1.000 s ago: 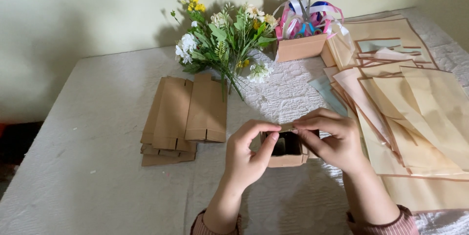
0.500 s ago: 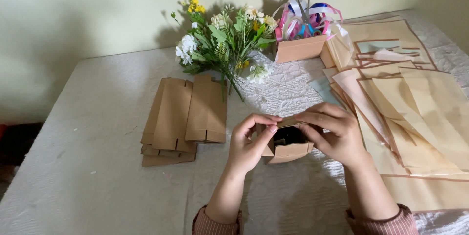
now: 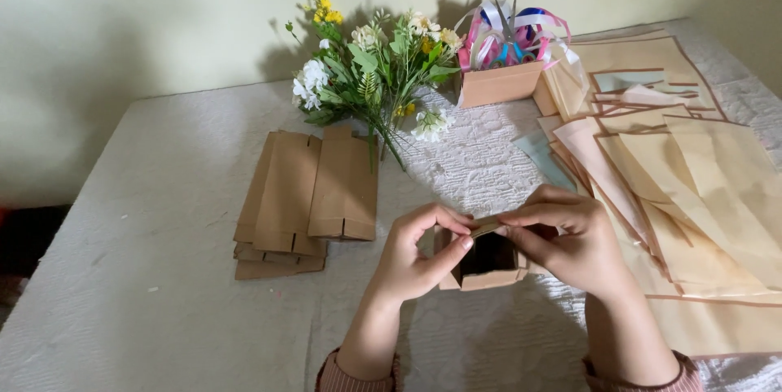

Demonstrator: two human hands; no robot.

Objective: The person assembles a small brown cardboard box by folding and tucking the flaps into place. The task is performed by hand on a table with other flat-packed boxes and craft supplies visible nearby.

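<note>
A small brown cardboard box [image 3: 489, 266] sits open-topped on the white cloth-covered table [image 3: 147, 221], its dark inside facing me. My left hand [image 3: 419, 254] grips its left side with the thumb and forefinger pinching the upper flap. My right hand [image 3: 570, 241] holds the right side, fingers curled over the same flap edge. Both hands meet at the box's top rim.
A stack of flat folded cardboard boxes [image 3: 305, 197] lies to the left. Artificial flowers [image 3: 371, 74] lie behind. A brown box with ribbons and scissors [image 3: 505, 54] stands at the back. Sheets of tan wrapping paper [image 3: 692, 180] cover the right side.
The box has turned from flat-ish between my fingers to standing open on the table. Both hands shifted slightly lower and closer, now pinching its top flap.
</note>
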